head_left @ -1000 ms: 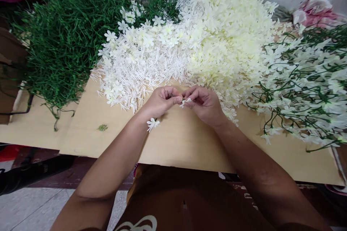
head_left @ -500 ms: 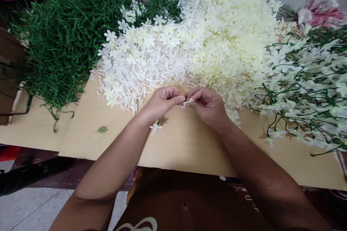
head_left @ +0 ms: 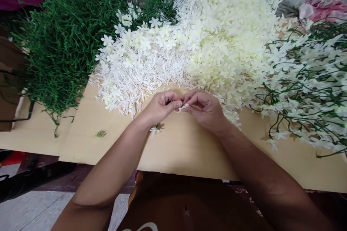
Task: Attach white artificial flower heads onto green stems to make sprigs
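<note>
My left hand [head_left: 164, 106] and my right hand [head_left: 204, 108] meet over the cardboard, fingertips nearly touching. Between them is a small white artificial flower [head_left: 183, 108], pinched by the right thumb and fingers. The left thumb and forefinger close on a green stem end right at the flower's base; most of the stem is hidden by the hand. Below the left wrist a second white flower [head_left: 154, 130] shows, its short green stem running up under that hand. Just beyond the hands lies a heap of loose white flowers with thin white stalks [head_left: 154, 66].
Green plastic stems [head_left: 65, 39] are piled at left, beside a brown box [head_left: 9, 79]. Yellowish-white blossoms [head_left: 230, 25] are heaped at back centre. Flowers on green stems [head_left: 306, 90] lie at right. A small dried leaf-like scrap [head_left: 101, 134] rests on the cardboard sheet [head_left: 184, 151].
Both hands keep their pinch, and the flower between them has tilted slightly. The whole view has shifted a little; the lower flower now shows less beneath the left wrist.
</note>
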`<state>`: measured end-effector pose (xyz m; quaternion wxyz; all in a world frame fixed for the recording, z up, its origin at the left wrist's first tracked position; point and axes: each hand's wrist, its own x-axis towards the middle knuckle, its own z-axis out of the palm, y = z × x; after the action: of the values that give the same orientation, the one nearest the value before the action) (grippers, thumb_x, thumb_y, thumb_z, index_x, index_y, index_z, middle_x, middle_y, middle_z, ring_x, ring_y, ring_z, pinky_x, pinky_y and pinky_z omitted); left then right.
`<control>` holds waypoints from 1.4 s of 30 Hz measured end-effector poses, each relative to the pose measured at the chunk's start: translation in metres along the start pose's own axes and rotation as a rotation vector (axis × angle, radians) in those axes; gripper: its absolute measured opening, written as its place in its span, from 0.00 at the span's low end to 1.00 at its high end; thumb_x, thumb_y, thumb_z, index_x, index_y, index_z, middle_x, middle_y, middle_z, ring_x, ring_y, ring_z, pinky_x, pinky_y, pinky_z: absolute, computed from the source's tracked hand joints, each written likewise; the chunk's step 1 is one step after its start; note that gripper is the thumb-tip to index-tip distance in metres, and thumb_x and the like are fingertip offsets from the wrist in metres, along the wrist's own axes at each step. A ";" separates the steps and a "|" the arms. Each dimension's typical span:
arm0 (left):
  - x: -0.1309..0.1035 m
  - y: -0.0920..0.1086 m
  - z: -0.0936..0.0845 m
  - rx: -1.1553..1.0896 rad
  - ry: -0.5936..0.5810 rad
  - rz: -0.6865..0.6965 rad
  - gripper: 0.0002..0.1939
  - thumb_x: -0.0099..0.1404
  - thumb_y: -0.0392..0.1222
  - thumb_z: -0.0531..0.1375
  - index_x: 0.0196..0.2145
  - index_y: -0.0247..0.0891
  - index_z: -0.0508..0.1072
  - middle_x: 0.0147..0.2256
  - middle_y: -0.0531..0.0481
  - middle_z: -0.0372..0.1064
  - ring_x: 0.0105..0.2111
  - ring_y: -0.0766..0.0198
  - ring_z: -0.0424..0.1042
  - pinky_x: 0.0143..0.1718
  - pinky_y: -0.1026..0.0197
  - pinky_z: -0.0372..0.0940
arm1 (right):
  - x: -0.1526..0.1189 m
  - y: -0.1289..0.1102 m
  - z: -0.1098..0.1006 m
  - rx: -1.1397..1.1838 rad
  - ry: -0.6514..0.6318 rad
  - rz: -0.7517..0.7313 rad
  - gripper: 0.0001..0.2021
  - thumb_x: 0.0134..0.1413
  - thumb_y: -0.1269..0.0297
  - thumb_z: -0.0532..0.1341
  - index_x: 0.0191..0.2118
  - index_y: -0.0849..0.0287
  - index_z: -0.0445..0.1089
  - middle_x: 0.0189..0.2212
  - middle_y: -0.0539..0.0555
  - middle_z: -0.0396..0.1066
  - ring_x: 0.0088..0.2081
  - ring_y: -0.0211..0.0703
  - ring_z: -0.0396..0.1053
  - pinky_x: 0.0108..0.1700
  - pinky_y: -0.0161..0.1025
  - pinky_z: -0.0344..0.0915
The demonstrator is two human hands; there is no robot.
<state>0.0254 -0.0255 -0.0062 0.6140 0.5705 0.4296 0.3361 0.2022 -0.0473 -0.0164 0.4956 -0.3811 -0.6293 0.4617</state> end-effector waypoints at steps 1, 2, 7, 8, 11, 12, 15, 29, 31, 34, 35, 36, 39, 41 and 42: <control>0.000 0.000 0.000 0.004 -0.002 0.006 0.19 0.53 0.53 0.68 0.21 0.36 0.68 0.20 0.56 0.62 0.22 0.71 0.58 0.26 0.65 0.54 | 0.000 0.000 0.000 0.012 -0.004 0.006 0.13 0.49 0.59 0.70 0.25 0.57 0.68 0.30 0.52 0.71 0.35 0.39 0.71 0.39 0.41 0.71; 0.001 0.000 0.001 0.007 -0.005 0.011 0.19 0.53 0.53 0.68 0.20 0.36 0.68 0.20 0.56 0.62 0.22 0.71 0.58 0.25 0.65 0.54 | 0.000 0.001 0.000 0.021 -0.010 0.006 0.13 0.49 0.59 0.70 0.25 0.57 0.68 0.30 0.52 0.71 0.34 0.39 0.71 0.39 0.40 0.71; 0.000 0.002 0.004 0.026 0.007 0.018 0.19 0.54 0.52 0.68 0.20 0.37 0.66 0.18 0.57 0.58 0.21 0.71 0.56 0.24 0.65 0.53 | 0.002 0.002 -0.002 -0.004 -0.035 -0.032 0.13 0.49 0.61 0.71 0.24 0.57 0.67 0.29 0.51 0.71 0.33 0.39 0.70 0.39 0.41 0.69; 0.000 0.003 0.004 0.033 0.011 0.017 0.19 0.54 0.51 0.67 0.20 0.37 0.65 0.18 0.57 0.57 0.21 0.71 0.55 0.24 0.65 0.53 | 0.003 0.002 -0.002 -0.011 -0.041 -0.036 0.13 0.48 0.61 0.71 0.24 0.57 0.67 0.29 0.51 0.71 0.33 0.39 0.70 0.39 0.41 0.68; -0.001 0.002 0.006 0.049 0.014 0.010 0.16 0.55 0.48 0.65 0.20 0.37 0.64 0.17 0.58 0.54 0.20 0.72 0.53 0.23 0.65 0.51 | 0.004 0.003 -0.003 -0.025 -0.058 -0.047 0.14 0.46 0.60 0.72 0.23 0.57 0.67 0.28 0.51 0.70 0.33 0.39 0.70 0.39 0.41 0.68; -0.001 0.002 0.006 0.053 0.015 0.005 0.15 0.55 0.47 0.64 0.20 0.37 0.64 0.17 0.59 0.53 0.20 0.72 0.52 0.23 0.65 0.50 | 0.004 0.004 -0.002 -0.031 -0.056 -0.050 0.14 0.46 0.61 0.73 0.23 0.57 0.67 0.28 0.50 0.70 0.33 0.39 0.70 0.39 0.40 0.67; -0.001 0.002 0.007 0.067 0.028 -0.005 0.14 0.55 0.44 0.62 0.19 0.38 0.62 0.17 0.59 0.53 0.19 0.72 0.50 0.23 0.65 0.47 | 0.004 0.005 -0.001 -0.047 -0.037 -0.048 0.14 0.46 0.61 0.72 0.23 0.57 0.67 0.28 0.50 0.70 0.33 0.39 0.70 0.39 0.40 0.67; 0.001 0.004 0.007 0.092 0.043 0.010 0.17 0.56 0.52 0.65 0.23 0.36 0.68 0.22 0.54 0.63 0.24 0.70 0.60 0.27 0.65 0.55 | 0.007 0.008 -0.006 0.044 0.032 0.099 0.15 0.42 0.55 0.73 0.27 0.58 0.69 0.26 0.49 0.70 0.30 0.37 0.68 0.34 0.37 0.67; 0.000 0.005 0.005 0.131 0.008 0.021 0.17 0.58 0.52 0.63 0.23 0.36 0.69 0.22 0.54 0.62 0.24 0.69 0.60 0.27 0.64 0.54 | 0.006 0.004 -0.009 0.088 -0.013 0.095 0.14 0.44 0.56 0.72 0.29 0.58 0.71 0.28 0.50 0.72 0.31 0.37 0.70 0.36 0.37 0.69; -0.001 0.007 0.002 0.179 -0.005 0.033 0.17 0.60 0.52 0.62 0.22 0.37 0.68 0.20 0.55 0.59 0.22 0.70 0.56 0.26 0.64 0.52 | 0.006 0.001 -0.012 0.151 -0.082 0.120 0.13 0.46 0.56 0.72 0.32 0.58 0.73 0.30 0.51 0.74 0.33 0.37 0.73 0.38 0.38 0.72; -0.001 0.008 0.001 0.184 0.006 0.039 0.17 0.60 0.51 0.62 0.22 0.37 0.67 0.20 0.56 0.58 0.22 0.70 0.55 0.26 0.64 0.51 | 0.006 0.001 -0.012 0.164 -0.095 0.140 0.13 0.46 0.56 0.72 0.33 0.58 0.73 0.30 0.51 0.74 0.33 0.37 0.73 0.38 0.38 0.72; -0.002 0.008 0.001 0.186 0.015 0.044 0.17 0.60 0.51 0.62 0.22 0.37 0.67 0.19 0.56 0.57 0.22 0.70 0.54 0.25 0.64 0.51 | 0.006 0.002 -0.012 0.176 -0.101 0.160 0.13 0.46 0.56 0.72 0.33 0.58 0.73 0.30 0.51 0.75 0.33 0.37 0.73 0.39 0.38 0.73; -0.002 0.009 0.003 0.179 0.038 0.075 0.16 0.60 0.49 0.62 0.21 0.37 0.69 0.19 0.56 0.57 0.22 0.70 0.54 0.26 0.64 0.52 | 0.007 0.006 -0.011 0.211 -0.085 0.206 0.14 0.45 0.55 0.72 0.32 0.59 0.72 0.28 0.50 0.74 0.32 0.37 0.74 0.39 0.38 0.73; -0.002 0.010 0.005 0.174 0.041 0.106 0.16 0.61 0.48 0.62 0.21 0.37 0.69 0.19 0.56 0.58 0.22 0.69 0.55 0.27 0.64 0.53 | 0.006 0.007 -0.011 0.233 -0.066 0.217 0.16 0.43 0.55 0.73 0.31 0.59 0.72 0.26 0.50 0.74 0.30 0.37 0.74 0.38 0.37 0.73; -0.002 0.009 0.006 0.170 0.042 0.122 0.16 0.61 0.48 0.62 0.21 0.37 0.70 0.19 0.56 0.59 0.22 0.69 0.56 0.28 0.63 0.54 | 0.006 0.008 -0.010 0.239 -0.061 0.222 0.16 0.41 0.55 0.74 0.31 0.59 0.72 0.26 0.50 0.74 0.30 0.37 0.74 0.38 0.37 0.73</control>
<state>0.0304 -0.0287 0.0032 0.5326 0.6386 0.4336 0.3470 0.2111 -0.0369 -0.0213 0.4641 -0.3723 -0.5386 0.5966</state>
